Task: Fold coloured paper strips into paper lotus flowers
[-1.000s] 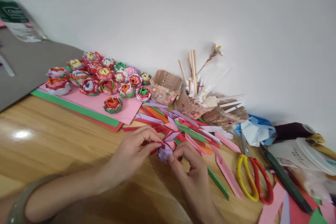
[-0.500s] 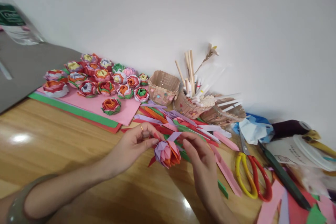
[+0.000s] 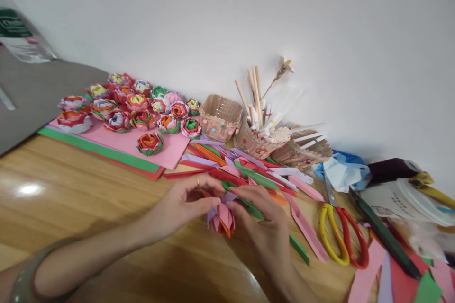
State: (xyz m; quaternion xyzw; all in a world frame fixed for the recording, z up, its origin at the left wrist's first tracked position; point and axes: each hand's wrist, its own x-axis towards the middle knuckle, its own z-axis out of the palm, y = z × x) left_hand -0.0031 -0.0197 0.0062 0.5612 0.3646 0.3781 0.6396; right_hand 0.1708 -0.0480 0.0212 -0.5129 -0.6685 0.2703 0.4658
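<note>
A folded paper flower point(image 3: 222, 220) in pink, purple and orange is held between my two hands above the wooden table. My left hand point(image 3: 190, 203) pinches its upper left side, thumb against the petals. From the other side, my right hand point(image 3: 258, 215) grips the top right with thumb and fingers around a purple piece. The fingers hide much of the flower's top. Behind the hands lies a pile of folded paper strips point(image 3: 256, 175) in red, green, purple, pink and orange.
Several finished paper flowers point(image 3: 142, 120) stand on stacked coloured sheets point(image 3: 174, 147). Wooden baskets point(image 3: 218, 125) line the wall, one with sticks and pens. Scissors point(image 3: 337, 232), a dark green knife-like tool point(image 3: 386, 234), a white tub point(image 3: 405, 203) and paper scraps point(image 3: 366, 270) lie right.
My right hand has moved in from the right and now closes on the flower. The flower has shifted slightly down and left, with more of it covered by fingers.
</note>
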